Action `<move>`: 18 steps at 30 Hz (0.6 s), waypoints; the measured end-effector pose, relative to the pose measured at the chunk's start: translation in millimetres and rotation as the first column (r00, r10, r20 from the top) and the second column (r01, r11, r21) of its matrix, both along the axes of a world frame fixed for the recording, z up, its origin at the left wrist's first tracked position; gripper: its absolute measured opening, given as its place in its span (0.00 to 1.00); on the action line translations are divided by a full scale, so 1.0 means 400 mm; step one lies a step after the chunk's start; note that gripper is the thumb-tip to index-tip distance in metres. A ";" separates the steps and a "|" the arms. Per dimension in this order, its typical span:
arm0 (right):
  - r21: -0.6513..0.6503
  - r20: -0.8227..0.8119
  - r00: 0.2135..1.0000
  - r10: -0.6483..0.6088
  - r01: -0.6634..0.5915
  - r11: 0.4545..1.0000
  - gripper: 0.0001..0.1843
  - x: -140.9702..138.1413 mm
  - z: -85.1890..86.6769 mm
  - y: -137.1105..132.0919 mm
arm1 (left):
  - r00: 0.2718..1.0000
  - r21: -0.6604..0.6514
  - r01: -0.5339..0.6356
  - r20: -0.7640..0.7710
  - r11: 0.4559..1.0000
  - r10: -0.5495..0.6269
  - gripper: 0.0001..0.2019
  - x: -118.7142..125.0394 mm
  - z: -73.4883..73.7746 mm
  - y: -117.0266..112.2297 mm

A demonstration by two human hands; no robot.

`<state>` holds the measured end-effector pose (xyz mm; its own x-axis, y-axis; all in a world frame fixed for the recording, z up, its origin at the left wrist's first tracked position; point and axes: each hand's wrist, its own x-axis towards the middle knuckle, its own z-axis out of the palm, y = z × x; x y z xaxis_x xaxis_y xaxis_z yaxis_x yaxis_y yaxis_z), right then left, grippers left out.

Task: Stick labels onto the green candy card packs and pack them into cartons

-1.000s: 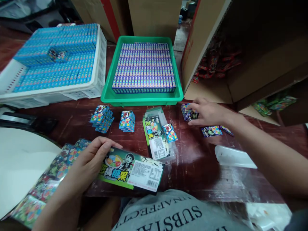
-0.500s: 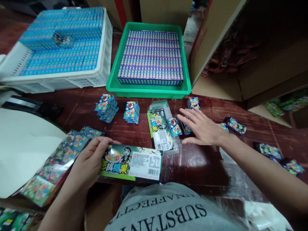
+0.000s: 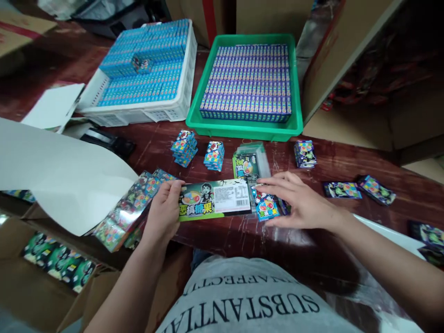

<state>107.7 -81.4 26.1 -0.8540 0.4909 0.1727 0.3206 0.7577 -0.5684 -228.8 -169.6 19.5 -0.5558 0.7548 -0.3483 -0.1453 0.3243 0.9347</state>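
My left hand [image 3: 164, 203] is closed on the left end of a flat candy package [image 3: 197, 199] with a green and black print and a white label, held level above the table's front edge. At its right end my right hand [image 3: 303, 203] has its fingers wrapped round small candy boxes. A blue candy box [image 3: 265, 207] faces up there, with a purple one partly hidden behind it. Behind the held package lies another clear-sided package [image 3: 245, 164], partly covered. Filled packages [image 3: 135, 199] lie beside my left hand.
Two stacks of blue candy boxes [image 3: 214, 156] and a purple stack [image 3: 305, 153] stand on the table. Behind them are a green tray [image 3: 243, 131] and a white crate [image 3: 169, 112], both full of boxes. Loose purple boxes [image 3: 342, 189] lie right; an open carton [image 3: 347, 69] stands beyond.
My right hand has closed round the small boxes and brought them toward me, to the package's right end. My left hand has raised the package. The view has swung left.
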 end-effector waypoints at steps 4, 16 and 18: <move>0.040 0.031 0.996 -0.084 0.082 0.996 0.42 0.011 0.000 0.006 | 0.994 -0.055 0.065 0.088 0.996 -0.060 0.21 0.020 0.001 0.021; 0.106 -0.007 0.953 -0.304 0.303 0.947 0.67 0.080 0.012 -0.051 | 0.963 0.003 0.226 0.154 0.974 -0.224 0.19 0.183 0.004 0.104; 0.167 -0.037 0.917 -0.398 0.398 0.902 0.70 0.101 0.019 -0.047 | 0.970 0.027 0.214 0.111 0.977 -0.215 0.20 0.213 0.002 0.123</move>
